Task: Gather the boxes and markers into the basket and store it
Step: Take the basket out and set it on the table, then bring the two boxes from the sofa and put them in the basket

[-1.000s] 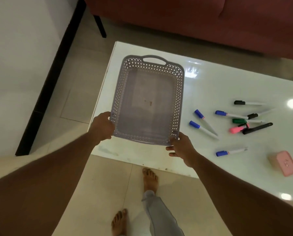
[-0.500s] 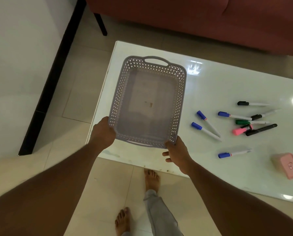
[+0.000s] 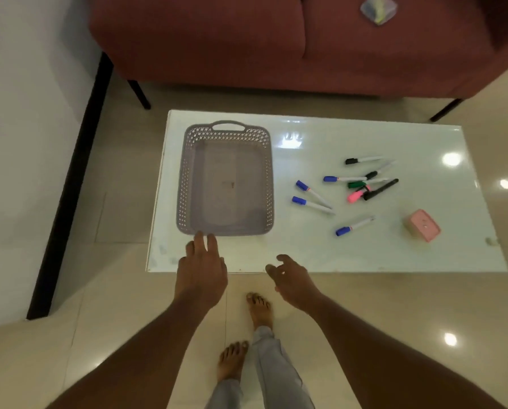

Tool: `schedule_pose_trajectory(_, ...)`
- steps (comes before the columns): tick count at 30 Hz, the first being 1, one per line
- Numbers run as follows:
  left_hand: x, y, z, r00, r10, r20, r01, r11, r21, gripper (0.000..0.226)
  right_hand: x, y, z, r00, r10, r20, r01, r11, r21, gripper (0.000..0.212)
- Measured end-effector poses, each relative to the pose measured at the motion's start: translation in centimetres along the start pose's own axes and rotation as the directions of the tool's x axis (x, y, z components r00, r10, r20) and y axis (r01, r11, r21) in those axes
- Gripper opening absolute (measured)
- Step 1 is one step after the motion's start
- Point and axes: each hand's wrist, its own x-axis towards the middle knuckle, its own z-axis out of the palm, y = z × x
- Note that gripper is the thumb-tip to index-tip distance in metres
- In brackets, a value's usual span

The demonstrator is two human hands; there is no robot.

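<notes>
The grey perforated basket [image 3: 182, 178] rests flat and empty on the left part of the white table [image 3: 305, 249]. My left hand [image 3: 201, 268] hovers just in front of its near rim, fingers spread, holding nothing. My right hand [image 3: 291, 280] is off the table's front edge, fingers loosely apart and empty. Several markers [image 3: 350, 184] with blue, black, green and pink caps lie scattered to the right of the basket. A small pink box [image 3: 422, 225] sits further right, near the front of the table.
A dark red sofa [image 3: 246, 45] stands behind the table, with a small pale object [image 3: 378, 8] on its seat. A white wall with a black skirting strip [image 3: 66, 184] runs along the left. My bare feet [image 3: 258, 311] stand on the tiled floor.
Both hands have let go of the basket, which now lies on the table. The hands have drawn back toward me, and my view has pulled back and up.
</notes>
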Motion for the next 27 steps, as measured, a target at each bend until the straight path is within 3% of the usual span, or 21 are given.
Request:
schedule_pose_trajectory(5,-4.2,4.5,-3.2,0.941,0.32,0.107,-0.327,0.943,0.056,0.046,-8.3,2.5,-1.5,0.999,-0.035,-0.038,0.031,0.994,-0.104,0.055)
schedule_pose_trajectory(13,-5.3,18.6,-7.6,0.791,0.602,0.112,-0.612,0.767,0.195,0.045,-14.2,7.7,-12.2,0.974,-0.001,-0.227,-0.017,0.997,-0.079,0.06)
schedule_pose_trajectory(20,-5.9,35.3,-10.3,0.725,0.683,0.085,-0.675,0.68,0.287,0.05,-17.8,14.9,-27.4,0.928,-0.035,-0.371,0.031,0.999,-0.016,0.057)
schedule_pose_trajectory(27,-9.6,51.3,-9.9,0.709,0.703,0.047,-0.687,0.675,0.268,0.046,-21.8,24.5,-41.6,0.924,-0.048,-0.379,0.01,0.995,-0.101,0.059)
